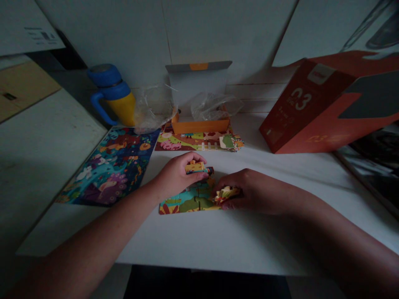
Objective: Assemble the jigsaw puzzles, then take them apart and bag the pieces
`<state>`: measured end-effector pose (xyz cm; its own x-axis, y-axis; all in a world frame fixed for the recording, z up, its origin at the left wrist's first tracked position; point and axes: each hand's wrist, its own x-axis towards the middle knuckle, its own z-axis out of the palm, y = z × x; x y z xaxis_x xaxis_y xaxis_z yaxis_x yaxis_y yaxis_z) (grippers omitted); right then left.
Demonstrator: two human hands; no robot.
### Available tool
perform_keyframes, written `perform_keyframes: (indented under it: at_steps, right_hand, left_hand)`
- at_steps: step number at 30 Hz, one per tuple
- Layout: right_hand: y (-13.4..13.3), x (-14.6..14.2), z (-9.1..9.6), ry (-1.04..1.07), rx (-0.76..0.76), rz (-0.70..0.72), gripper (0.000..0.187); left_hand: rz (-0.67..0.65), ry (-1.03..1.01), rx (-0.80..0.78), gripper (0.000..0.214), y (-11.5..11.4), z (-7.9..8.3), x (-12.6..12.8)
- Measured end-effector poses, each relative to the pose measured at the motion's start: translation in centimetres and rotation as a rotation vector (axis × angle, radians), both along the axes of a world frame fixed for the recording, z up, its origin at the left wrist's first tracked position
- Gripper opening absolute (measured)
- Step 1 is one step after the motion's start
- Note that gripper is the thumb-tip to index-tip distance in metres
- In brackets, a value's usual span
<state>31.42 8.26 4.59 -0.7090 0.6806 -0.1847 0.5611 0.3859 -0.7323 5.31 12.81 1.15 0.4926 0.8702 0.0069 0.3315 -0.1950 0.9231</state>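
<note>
From here I see two hands busy over a white table (199, 241); the left hand (178, 172) grips a little stack of puzzle pieces (195, 167), thumb on one side and fingers on the other; the right hand (255, 191) has its own bunch of pieces (227, 194) pinched tight; under and between them lies a puzzle (190, 202) — green and blue, with some pieces joined, partly hidden by the hands. To the left is a dark blue animal picture (109, 166); behind it stands a blue and yellow jug (120, 101), next to a crinkly clear bag (152, 109); an open orange box (201, 126) sits at the back — a farm picture (183, 142) is in front of it; a big red box (289, 101) leans on the right.
</note>
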Motion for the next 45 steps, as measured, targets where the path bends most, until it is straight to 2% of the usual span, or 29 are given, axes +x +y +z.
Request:
perform_keyframes:
  at_steps: [3,9,12,14,16,19,21,24,30,37,45]
  right_hand:
    - [-0.2,-0.1,0.2,0.0,0.003,0.023,0.02]
    - [-0.4,0.0,0.3,-0.002,0.008,0.016,0.023]
    - [-0.4,0.4,0.5,-0.034,0.036,0.009,0.023]
    - [-0.4,0.7,0.6,-0.1,0.051,-0.014,0.021]
    - [-0.3,0.8,0.6,-0.18,0.046,-0.054,0.023]
    - [-0.2,0.5,0.6,-0.249,0.022,-0.118,0.045]
    - [-0.2,0.1,0.5,-0.264,0.016,-0.13,0.057]
    - [-0.4,-0.3,0.6,-0.276,0.018,-0.132,0.058]
    - [-0.7,-0.6,0.3,-0.3,0.049,-0.177,0.054]
    - [-0.8,-0.8,0.4,-0.32,0.049,-0.176,0.05]
    - [-1.6,-1.6,0.5,-0.287,0.077,-0.158,0.053]
  left_hand:
    - [-0.006,-0.004,0.012,0.026,0.1,-0.1,-0.1]
    - [0.07,-0.068,0.047,0.035,0.6,0.3,-0.8]
    - [-0.087,-0.095,-0.154,0.031,0.1,0.9,-1.1]
    - [-0.208,-0.007,-0.197,0.026,-0.8,1.5,-1.0]
    - [-0.252,0.165,-0.067,0.023,-1.8,2.1,-0.7]
    - [-0.238,0.372,0.159,0.025,-3.0,2.5,0.0]
    - [-0.257,0.418,0.237,0.03,-3.5,2.3,0.3]
    - [-0.294,0.441,0.303,0.044,-3.5,1.8,0.4]
    - [-0.28,0.489,0.31,0.068,-3.3,1.3,0.4]
    - [-0.283,0.503,0.301,0.067,-3.8,1.6,0.7]
    - [-0.252,0.493,0.201,0.066,-4.0,1.5,0.8]
